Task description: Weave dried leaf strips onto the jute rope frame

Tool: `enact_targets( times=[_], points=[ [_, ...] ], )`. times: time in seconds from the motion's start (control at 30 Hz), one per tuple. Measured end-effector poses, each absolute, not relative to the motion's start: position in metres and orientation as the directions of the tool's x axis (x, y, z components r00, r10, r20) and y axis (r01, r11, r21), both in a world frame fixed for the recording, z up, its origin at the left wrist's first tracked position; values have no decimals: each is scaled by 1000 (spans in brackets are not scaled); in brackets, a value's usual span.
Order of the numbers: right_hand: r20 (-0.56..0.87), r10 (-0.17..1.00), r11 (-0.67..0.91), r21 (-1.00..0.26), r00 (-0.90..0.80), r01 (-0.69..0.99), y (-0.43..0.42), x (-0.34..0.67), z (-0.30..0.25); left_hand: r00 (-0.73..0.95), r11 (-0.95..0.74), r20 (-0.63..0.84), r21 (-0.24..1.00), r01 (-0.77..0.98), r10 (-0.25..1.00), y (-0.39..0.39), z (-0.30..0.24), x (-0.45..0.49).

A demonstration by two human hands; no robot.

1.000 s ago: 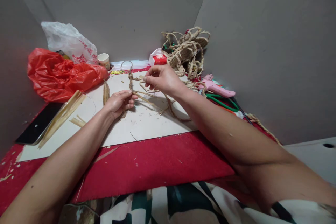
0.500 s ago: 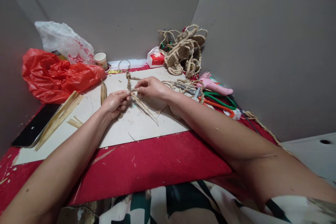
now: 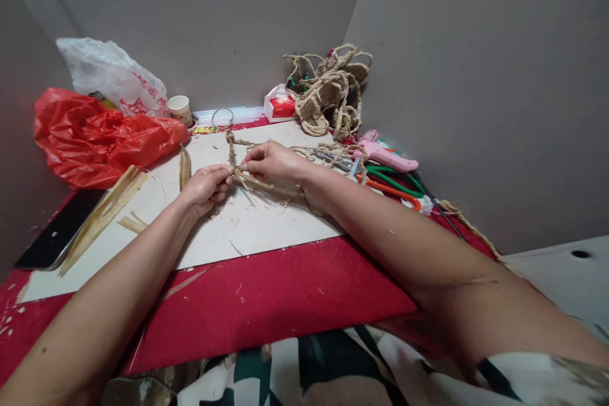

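Observation:
A braided straw cord (image 3: 231,151) lies on the white board (image 3: 266,228), its working end between my two hands. My left hand (image 3: 207,188) pinches that end, thumb and forefinger pressed together. Close against it on the right, my right hand (image 3: 270,160) is closed in a pinch on the dry straw strands. Loose strands (image 3: 259,183) run from the fingertips to the right, beneath my right hand and wrist. Which strand each finger grips is too small to tell.
Left lie a red plastic bag (image 3: 107,139), a phone (image 3: 59,228) and dry husk strips (image 3: 107,216). A paper cup (image 3: 179,109) and tissue pack (image 3: 280,104) stand behind. Coiled straw rope (image 3: 328,98), a pink glue gun (image 3: 383,153) and orange-handled scissors (image 3: 397,195) are right.
The loose strands have swung from pointing toward me to lying rightward under my right hand. My right hand has shifted slightly left and closed nearer the left fingertips; the left keeps its pinch.

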State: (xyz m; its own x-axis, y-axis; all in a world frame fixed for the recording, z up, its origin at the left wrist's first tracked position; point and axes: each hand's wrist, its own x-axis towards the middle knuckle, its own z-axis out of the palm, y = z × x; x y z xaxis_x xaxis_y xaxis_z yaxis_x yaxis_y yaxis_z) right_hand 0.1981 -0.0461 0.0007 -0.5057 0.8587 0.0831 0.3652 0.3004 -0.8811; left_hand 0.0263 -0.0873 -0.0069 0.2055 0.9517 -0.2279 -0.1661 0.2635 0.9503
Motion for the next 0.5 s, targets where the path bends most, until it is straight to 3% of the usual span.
enact_targets(
  times=[0.23, 0.33, 0.43, 0.5],
  points=[
    [19, 855, 220, -918, -519, 329, -46, 200, 8, 136, 250, -233, 961, -118, 963, -87, -7, 31],
    [22, 883, 233, -887, -469, 399, -44, 199, 8, 135, 258, -242, 959, -119, 961, -88, -6, 31],
    [230, 930, 357, -754, -287, 551, -36, 207, 10, 140, 273, -254, 952, -135, 957, -88, -5, 30],
    [397, 898, 419, -638, -190, 647, -31, 216, 13, 132, 287, -268, 945, -156, 954, -87, -5, 29]
  ],
)
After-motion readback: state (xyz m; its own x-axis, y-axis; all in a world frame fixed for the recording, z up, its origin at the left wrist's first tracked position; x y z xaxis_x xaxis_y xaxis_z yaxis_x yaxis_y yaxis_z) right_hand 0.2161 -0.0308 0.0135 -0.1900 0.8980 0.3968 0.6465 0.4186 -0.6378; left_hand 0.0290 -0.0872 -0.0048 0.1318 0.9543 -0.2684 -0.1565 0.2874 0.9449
